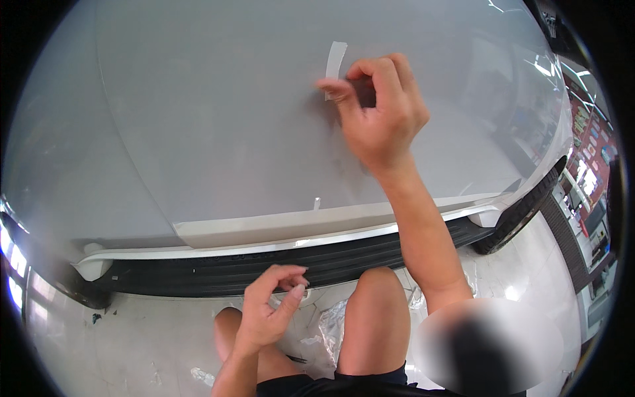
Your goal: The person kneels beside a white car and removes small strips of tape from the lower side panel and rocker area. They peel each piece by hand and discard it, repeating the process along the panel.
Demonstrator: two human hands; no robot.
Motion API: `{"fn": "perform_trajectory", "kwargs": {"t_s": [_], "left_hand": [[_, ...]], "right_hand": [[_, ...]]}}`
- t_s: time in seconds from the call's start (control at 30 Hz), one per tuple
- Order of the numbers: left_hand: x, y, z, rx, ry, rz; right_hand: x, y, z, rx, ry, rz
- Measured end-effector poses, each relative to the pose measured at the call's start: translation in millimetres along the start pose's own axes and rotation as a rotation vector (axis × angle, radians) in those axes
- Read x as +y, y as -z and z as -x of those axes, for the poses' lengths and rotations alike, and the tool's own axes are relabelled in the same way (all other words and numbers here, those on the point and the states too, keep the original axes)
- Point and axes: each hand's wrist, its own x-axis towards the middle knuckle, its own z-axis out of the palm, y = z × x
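Note:
A silver-grey vehicle door panel [218,132] fills the upper view. On it, a short whitish tape strip [337,56] runs nearly upright. My right hand [390,109] reaches up to the strip; its thumb lies across the lower part of it, while the curled index finger stays apart from the thumb. Whether the thumb presses on the strip or only hovers over it, I cannot tell. Above my knees, my left hand [268,308] is raised with loosely bent fingers, thumb and index apart, and nothing visible between them. A smaller tape piece [317,203] sticks low on the panel.
Below the panel runs a black ribbed side step [218,274] with a pale upper edge. A tyre [516,218] stands at the right. Crumpled clear film [332,327] lies on the light tiled floor [159,337] near my legs. Shelves and a counter [582,198] are at the far right.

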Motion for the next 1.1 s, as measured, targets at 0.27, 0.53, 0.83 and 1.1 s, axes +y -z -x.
{"fn": "perform_trajectory", "kwargs": {"t_s": [0.27, 0.53, 0.83, 1.1], "left_hand": [[47, 15, -58, 0.103, -0.31, -0.05], [45, 13, -60, 0.153, -0.348, -0.065], [82, 1, -160, 0.495, -0.729, -0.632], [94, -18, -203, 0.708, -0.759, -0.863]], "right_hand": [[-3, 18, -2, -0.094, 0.014, -0.073], [-11, -2, -4, 0.053, -0.063, 0.008], [-8, 9, 2, 0.108, -0.278, -0.3], [-14, 34, 17, 0.121, -0.434, -0.503]]}}
